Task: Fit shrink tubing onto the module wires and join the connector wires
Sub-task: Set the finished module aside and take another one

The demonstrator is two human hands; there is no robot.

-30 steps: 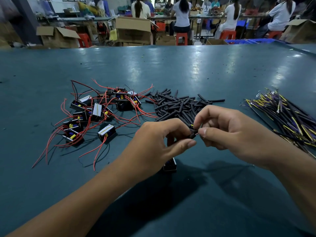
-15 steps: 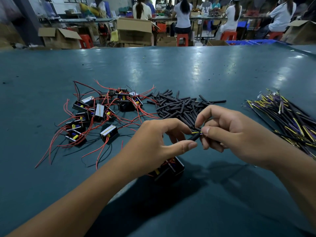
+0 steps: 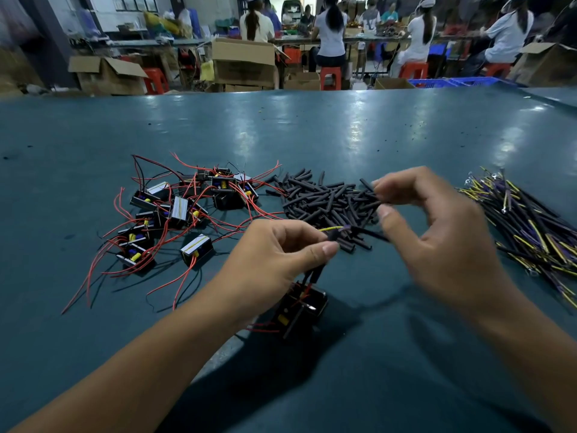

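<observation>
My left hand (image 3: 281,254) pinches a short black shrink tube (image 3: 332,236) and the wires in it between thumb and forefinger. A yellow and purple connector wire (image 3: 343,228) sticks out of the pinch toward the right. A black module (image 3: 301,307) hangs on its red and black wires under that hand, just above the table. My right hand (image 3: 443,239) is blurred, with thumb and forefinger spread apart; the wire's dark end runs just below the thumb. Whether it touches the thumb is unclear.
On the green table (image 3: 312,135) lie a pile of modules with red wires (image 3: 175,210) at left, a heap of black shrink tubes (image 3: 324,201) in the middle, and a bundle of yellow, purple and black connector wires (image 3: 530,226) at right. People sit at benches far behind.
My right hand has let go of its pinch at the joint and spread open, drawing up and right. The yellow connector wire now shows beyond my left fingers, and the module hangs in fuller view.
</observation>
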